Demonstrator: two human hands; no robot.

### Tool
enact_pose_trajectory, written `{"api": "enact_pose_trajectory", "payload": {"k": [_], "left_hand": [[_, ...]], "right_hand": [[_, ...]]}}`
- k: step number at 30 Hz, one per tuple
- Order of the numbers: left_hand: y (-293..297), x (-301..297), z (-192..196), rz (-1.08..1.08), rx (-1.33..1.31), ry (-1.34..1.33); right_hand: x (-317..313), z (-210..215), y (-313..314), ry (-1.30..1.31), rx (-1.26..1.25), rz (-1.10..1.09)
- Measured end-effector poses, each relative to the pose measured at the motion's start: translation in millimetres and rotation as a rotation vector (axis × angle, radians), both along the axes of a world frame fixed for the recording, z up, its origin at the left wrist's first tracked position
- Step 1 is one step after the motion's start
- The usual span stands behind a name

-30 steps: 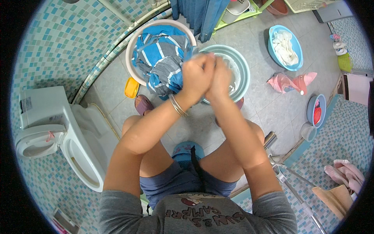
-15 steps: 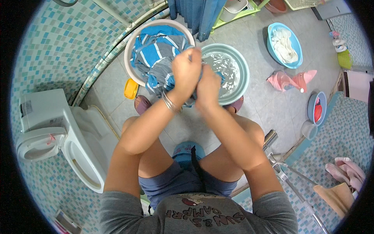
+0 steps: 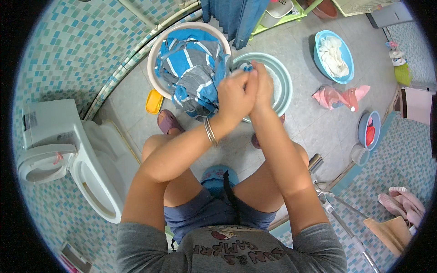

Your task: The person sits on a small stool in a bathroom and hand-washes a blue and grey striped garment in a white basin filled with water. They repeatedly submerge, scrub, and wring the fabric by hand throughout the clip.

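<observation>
A blue and grey cloth with white stripes (image 3: 193,75) is heaped in a pale pink basin (image 3: 151,68) and bulges over its near right rim. One end of it runs across to my hands. My left hand (image 3: 236,96), with bangles at the wrist, is closed round the cloth by the left rim of a pale green basin (image 3: 287,86). Pressed up beside it, my right hand (image 3: 263,86) is closed on the same cloth, above the green basin. A bunched bit of cloth shows just beyond my fingers. Both hands are slightly blurred, and the gripped part is mostly hidden.
Between the pink basin and my left foot lies a yellow dish (image 3: 154,101). To the right stand a blue basin (image 3: 349,68) with white cloth, a pink crumpled thing (image 3: 334,98) and a small blue tub (image 3: 364,123). A blue curtain (image 3: 234,20) hangs behind the basins.
Both hands have moved right, over the green basin, and come closer together. The cloth has been drawn along with them.
</observation>
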State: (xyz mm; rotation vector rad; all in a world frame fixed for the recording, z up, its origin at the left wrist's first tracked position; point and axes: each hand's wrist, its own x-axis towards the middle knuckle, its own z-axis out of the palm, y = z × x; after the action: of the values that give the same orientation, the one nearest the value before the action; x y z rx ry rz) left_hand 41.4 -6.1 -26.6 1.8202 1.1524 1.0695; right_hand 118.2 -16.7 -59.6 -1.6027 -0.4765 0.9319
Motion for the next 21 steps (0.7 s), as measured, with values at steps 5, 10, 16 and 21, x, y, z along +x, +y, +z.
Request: {"api": "enact_pose_trajectory", "payload": {"k": [5, 10, 16, 21], "left_hand": [[37, -13, -1, 0.113, -0.262, 0.009], [-8, 5, -6, 0.002, 0.105, -0.072], [27, -6, -5, 0.128, -0.221, -0.085], [5, 2, 2, -0.013, 0.008, -0.036]], "right_hand": [[-47, 43, -11, 0.265, -0.055, -0.121], [17, -42, 2, 0.398, 0.087, -0.061], [-44, 17, -7, 0.248, 0.034, -0.171], [2, 19, -1, 0.336, -0.018, -0.072]]}}
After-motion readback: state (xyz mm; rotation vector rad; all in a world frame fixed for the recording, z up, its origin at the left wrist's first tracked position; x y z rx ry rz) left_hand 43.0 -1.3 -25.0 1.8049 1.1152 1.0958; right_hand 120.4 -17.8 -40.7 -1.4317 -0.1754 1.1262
